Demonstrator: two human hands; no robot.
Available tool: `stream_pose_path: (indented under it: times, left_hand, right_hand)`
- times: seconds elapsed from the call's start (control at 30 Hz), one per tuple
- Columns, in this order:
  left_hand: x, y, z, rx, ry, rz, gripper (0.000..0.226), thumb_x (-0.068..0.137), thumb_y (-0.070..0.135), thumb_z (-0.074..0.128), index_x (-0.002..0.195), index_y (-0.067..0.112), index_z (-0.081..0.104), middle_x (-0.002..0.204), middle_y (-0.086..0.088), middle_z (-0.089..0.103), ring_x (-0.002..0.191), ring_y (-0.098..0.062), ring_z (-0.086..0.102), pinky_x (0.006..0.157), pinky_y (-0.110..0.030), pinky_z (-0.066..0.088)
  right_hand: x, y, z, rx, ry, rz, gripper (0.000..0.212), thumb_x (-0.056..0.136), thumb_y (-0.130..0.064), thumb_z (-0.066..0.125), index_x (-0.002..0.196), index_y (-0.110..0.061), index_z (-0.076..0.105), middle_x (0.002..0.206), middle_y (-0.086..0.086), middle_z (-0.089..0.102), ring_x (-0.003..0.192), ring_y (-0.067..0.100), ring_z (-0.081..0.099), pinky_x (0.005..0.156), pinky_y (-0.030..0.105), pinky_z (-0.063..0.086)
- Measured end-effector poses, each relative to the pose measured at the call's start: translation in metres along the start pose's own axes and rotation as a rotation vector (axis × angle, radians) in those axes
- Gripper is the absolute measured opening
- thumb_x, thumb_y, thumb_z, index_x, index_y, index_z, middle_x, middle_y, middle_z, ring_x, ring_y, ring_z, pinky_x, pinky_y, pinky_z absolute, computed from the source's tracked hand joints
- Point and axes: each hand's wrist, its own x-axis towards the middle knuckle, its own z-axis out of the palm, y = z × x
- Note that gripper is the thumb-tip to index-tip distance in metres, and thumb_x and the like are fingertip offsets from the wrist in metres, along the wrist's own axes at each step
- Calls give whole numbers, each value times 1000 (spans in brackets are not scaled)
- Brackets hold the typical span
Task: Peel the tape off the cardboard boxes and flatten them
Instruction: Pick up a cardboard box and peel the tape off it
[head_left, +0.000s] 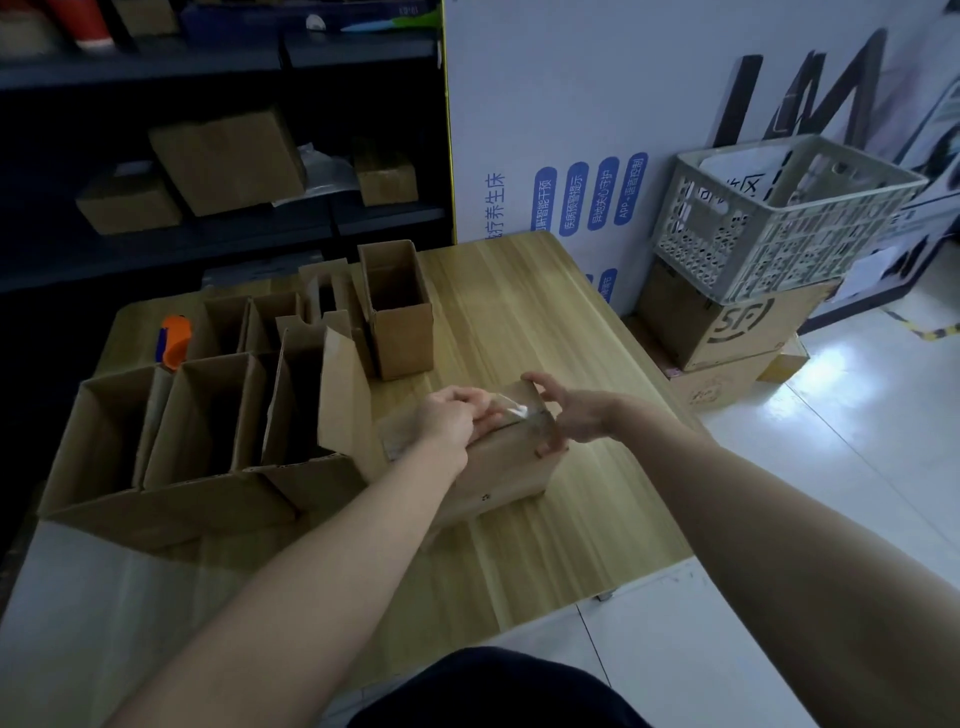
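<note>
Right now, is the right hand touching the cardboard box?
Touching. The head view shows the right hand gripping the end of the cardboard box, thumb on top, fingers down its side.

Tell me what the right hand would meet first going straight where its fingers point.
Probably the lifted tape that the left hand pinches over the box; the right hand points left at it. Depth is unclear.

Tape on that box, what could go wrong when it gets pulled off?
1. The clear tape, pinched by the left hand, might snap and leave a bit stuck on the box.
2. The right hand holds only the box's end, so a hard tug could shove it into the open boxes alongside.
</note>
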Motion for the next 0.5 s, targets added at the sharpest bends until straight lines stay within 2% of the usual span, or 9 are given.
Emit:
stream_pose_path:
  times: [0.07, 0.17, 0.27, 0.33, 0.43, 0.5]
  left_hand:
    - [7, 7, -3, -30, 191, -2, 20, 88, -7, 55, 74, 6, 59, 79, -8, 66, 61, -17, 67, 59, -24, 58]
    - [17, 24, -21, -83, 401, 53, 16, 89, -5, 51, 79, 5, 59, 75, -9, 63, 57, -17, 65, 48, -21, 53]
    - [21, 36, -47, -285, 551, 105, 20, 94, -1, 45, 78, 9, 53, 79, -12, 62, 59, -17, 64, 49, -20, 50]
    - [19, 34, -53, -269, 511, 126, 21, 95, 1, 42, 82, 12, 54, 93, -10, 61, 70, -17, 66, 59, -23, 55]
    - [6, 19, -44, 266, 278, 289, 23, 92, 3, 47, 103, 19, 60, 113, -3, 57, 92, -14, 61, 83, -29, 53]
    - [-3, 12, -35, 626, 79, 423, 17, 88, 18, 55, 103, 24, 60, 121, -1, 54, 100, -11, 53, 89, -32, 46]
  right_hand:
    - [2, -1, 2, 3, 8, 16, 107, 74, -1, 73, 147, -44, 7, 152, 2, 22, 123, 28, 38, 88, 35, 43]
    - [5, -6, -1, -45, 15, 51, 109, 73, -4, 75, 145, -47, 6, 151, 3, 25, 127, 33, 36, 102, 47, 39]
    - [8, -12, -2, -126, 37, 57, 110, 72, -8, 76, 146, -45, 4, 152, 6, 23, 131, 35, 32, 105, 50, 36]
    - [9, -16, 1, -266, 84, 26, 110, 71, -13, 77, 148, -38, 3, 154, 2, 15, 136, 34, 27, 106, 51, 33]
    - [12, -22, 6, -446, 106, -56, 107, 76, -18, 74, 151, -29, -1, 158, -9, -3, 145, 29, 6, 113, 56, 22]
    - [14, -25, 6, -527, 98, -59, 102, 80, -20, 70, 151, -27, -2, 158, -11, -5, 146, 26, -3, 114, 57, 15]
